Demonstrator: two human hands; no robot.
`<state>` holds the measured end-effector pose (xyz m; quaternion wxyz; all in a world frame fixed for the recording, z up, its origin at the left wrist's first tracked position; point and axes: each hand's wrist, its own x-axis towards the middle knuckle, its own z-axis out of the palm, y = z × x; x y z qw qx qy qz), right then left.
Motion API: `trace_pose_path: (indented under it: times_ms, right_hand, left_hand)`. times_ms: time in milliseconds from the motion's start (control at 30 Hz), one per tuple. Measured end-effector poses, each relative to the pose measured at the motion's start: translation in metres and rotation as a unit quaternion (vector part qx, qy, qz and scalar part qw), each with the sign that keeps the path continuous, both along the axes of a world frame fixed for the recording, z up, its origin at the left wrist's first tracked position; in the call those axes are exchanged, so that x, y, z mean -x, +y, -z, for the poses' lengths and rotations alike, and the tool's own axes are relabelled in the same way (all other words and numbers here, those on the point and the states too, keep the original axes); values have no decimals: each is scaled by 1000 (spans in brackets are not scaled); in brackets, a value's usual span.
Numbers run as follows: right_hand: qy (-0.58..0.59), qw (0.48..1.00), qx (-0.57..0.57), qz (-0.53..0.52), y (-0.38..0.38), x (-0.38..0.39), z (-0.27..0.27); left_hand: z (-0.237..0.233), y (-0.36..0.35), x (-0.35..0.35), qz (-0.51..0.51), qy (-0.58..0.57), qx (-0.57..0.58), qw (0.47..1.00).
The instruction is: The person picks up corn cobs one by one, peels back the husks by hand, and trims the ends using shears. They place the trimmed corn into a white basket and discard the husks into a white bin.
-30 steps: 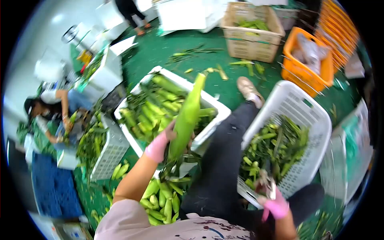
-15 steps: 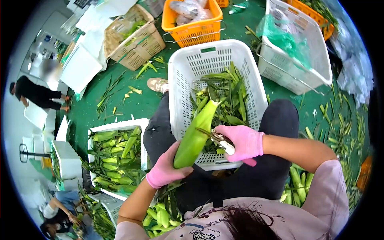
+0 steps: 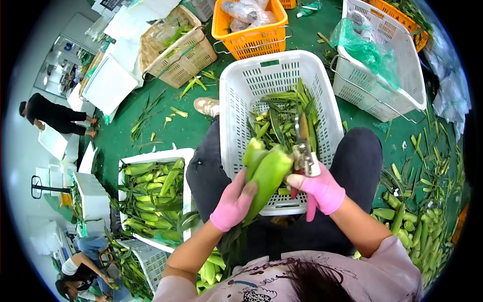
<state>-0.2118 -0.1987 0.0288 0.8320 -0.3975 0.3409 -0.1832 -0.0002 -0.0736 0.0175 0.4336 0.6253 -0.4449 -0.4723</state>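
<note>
My left hand [image 3: 234, 201], in a pink glove, is wrapped round an ear of corn [image 3: 270, 178] in its green husk. A second green, pale-tipped lobe [image 3: 254, 151] lies against the ear's left side. In my right hand [image 3: 319, 189], also pink-gloved, is a pair of pruning shears [image 3: 304, 156], its blades pointing away from me beside the ear's top end. Both hands are over the near part of a white slotted crate [image 3: 231, 105] between my knees. Cut husk leaves and trimmings [image 3: 276, 118] lie in that crate.
On the left stands a white foam box [image 3: 187, 196] full of corn ears. More ears [image 3: 427, 231] are piled at right on the green floor [image 3: 166, 136]. Beyond are a beige crate [image 3: 188, 60], an orange crate [image 3: 256, 48] and another white crate [image 3: 372, 100]. Two people [image 3: 53, 116] are at left.
The corn ear has tilted, its top end now nearer the shears, and a second lobe shows beside it. The shears have swung from pointing left to pointing away from me. The view has shifted slightly.
</note>
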Motion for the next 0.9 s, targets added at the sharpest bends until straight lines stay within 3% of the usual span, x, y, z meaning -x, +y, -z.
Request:
trace_pose_path:
  times_ms: [33,133,167,200,267,300,333,400,433,467,500,533,600,667,700,733,767,800,833,867,900]
  right_hand:
    - [-6,999,33,31,7,-4,0]
    - [-3,994,24,107,11,3,-15]
    - [-26,990,53,131,10,8,-14]
    - [-30,985,82,146,10,17,-16]
    - [-36,974,139,176,8,35,-19]
    - [-33,962,184,200,9,42,-15]
    - [-30,947,231,223,8,50,-11]
    - [7,938,232,259,13,56,-13]
    - [25,922,302,242,12,56,-5]
    - [40,903,367,220,13,54,2]
    - [46,903,370,214,20,45,4]
    - [58,893,375,241,33,35,9]
    - [93,832,521,164,47,24,24]
    - [64,817,547,171,69,16,29]
    - [100,836,512,169,73,17,26]
    - [139,851,478,168,73,20,21]
    - [200,841,471,174,66,21,19]
    - [239,865,401,184,58,23,17]
    - [239,876,358,216,48,27,21]
    - [234,885,314,251,38,29,27]
    - [202,873,344,280,30,30,26]
  left_hand:
    - [-6,-4,7,24,-142,-54,988]
    - [-21,-40,17,39,-4,-64,997]
    - [1,-50,20,18,124,-20,992]
    - [6,-59,11,60,71,-87,992]
    - [13,-69,0,73,3,-81,994]
    - [16,-71,0,14,-99,29,995]
    - [15,-70,-3,-43,-451,166,876]
    - [-28,-49,2,-43,-270,56,960]
    - [-36,-44,2,80,-30,-62,994]
    - [-40,-38,2,193,210,-179,942]
    - [-34,-38,23,192,298,-277,893]
    - [1,-39,29,174,532,-332,759]
    - [8,-43,55,-54,670,-261,694]
    - [8,-45,55,-34,537,-136,832]
    - [31,-48,46,-48,676,-180,713]
    - [57,-39,42,-68,680,-135,718]
    - [41,-35,45,-111,549,-136,817]
    - [23,-30,46,-148,402,-133,894]
    - [19,-22,38,-116,365,-130,915]
    - [19,-15,31,-113,388,-100,909]
    - [12,-14,23,-110,441,-107,884]
